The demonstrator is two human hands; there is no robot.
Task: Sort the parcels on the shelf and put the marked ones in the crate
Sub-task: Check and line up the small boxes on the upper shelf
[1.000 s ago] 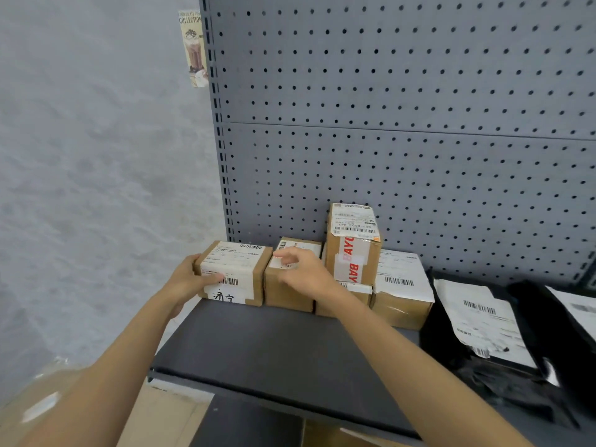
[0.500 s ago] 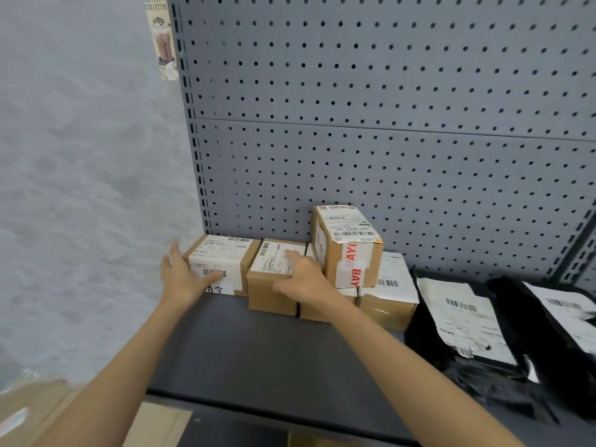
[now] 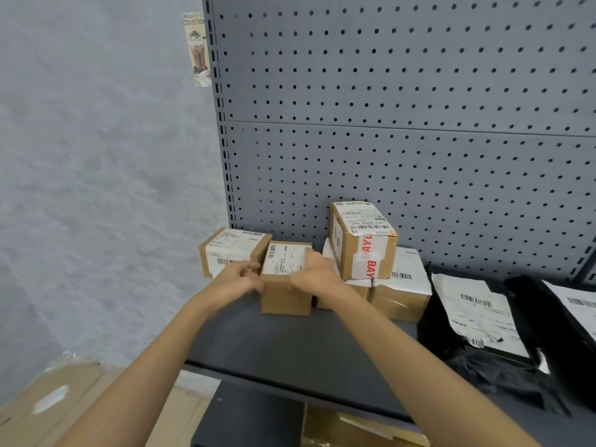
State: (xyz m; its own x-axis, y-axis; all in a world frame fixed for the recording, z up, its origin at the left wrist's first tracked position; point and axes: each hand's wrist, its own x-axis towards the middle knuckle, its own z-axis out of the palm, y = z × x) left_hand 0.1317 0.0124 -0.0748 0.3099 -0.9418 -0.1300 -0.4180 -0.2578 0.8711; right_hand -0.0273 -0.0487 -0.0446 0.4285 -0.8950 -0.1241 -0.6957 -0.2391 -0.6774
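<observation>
Both hands clasp a small square cardboard parcel point(image 3: 285, 279) with a white barcode label at the frame's centre, standing on the dark grey metal shelf point(image 3: 290, 346): the left hand point(image 3: 237, 280) has its fingers curled against the left side, the right hand point(image 3: 314, 275) has its fingers wrapped over the right top edge. Beside it sit another labelled brown box point(image 3: 230, 251) to the left, a taller box point(image 3: 362, 238) sealed with white tape printed "BAY" in red stacked on flatter cartons to the right, and glossy black plastic mailers point(image 3: 477, 321) at the right edge. Behind rises grey pegboard point(image 3: 403, 108), with a "COLLECTION" drink sticker point(image 3: 196, 50) at upper left.
</observation>
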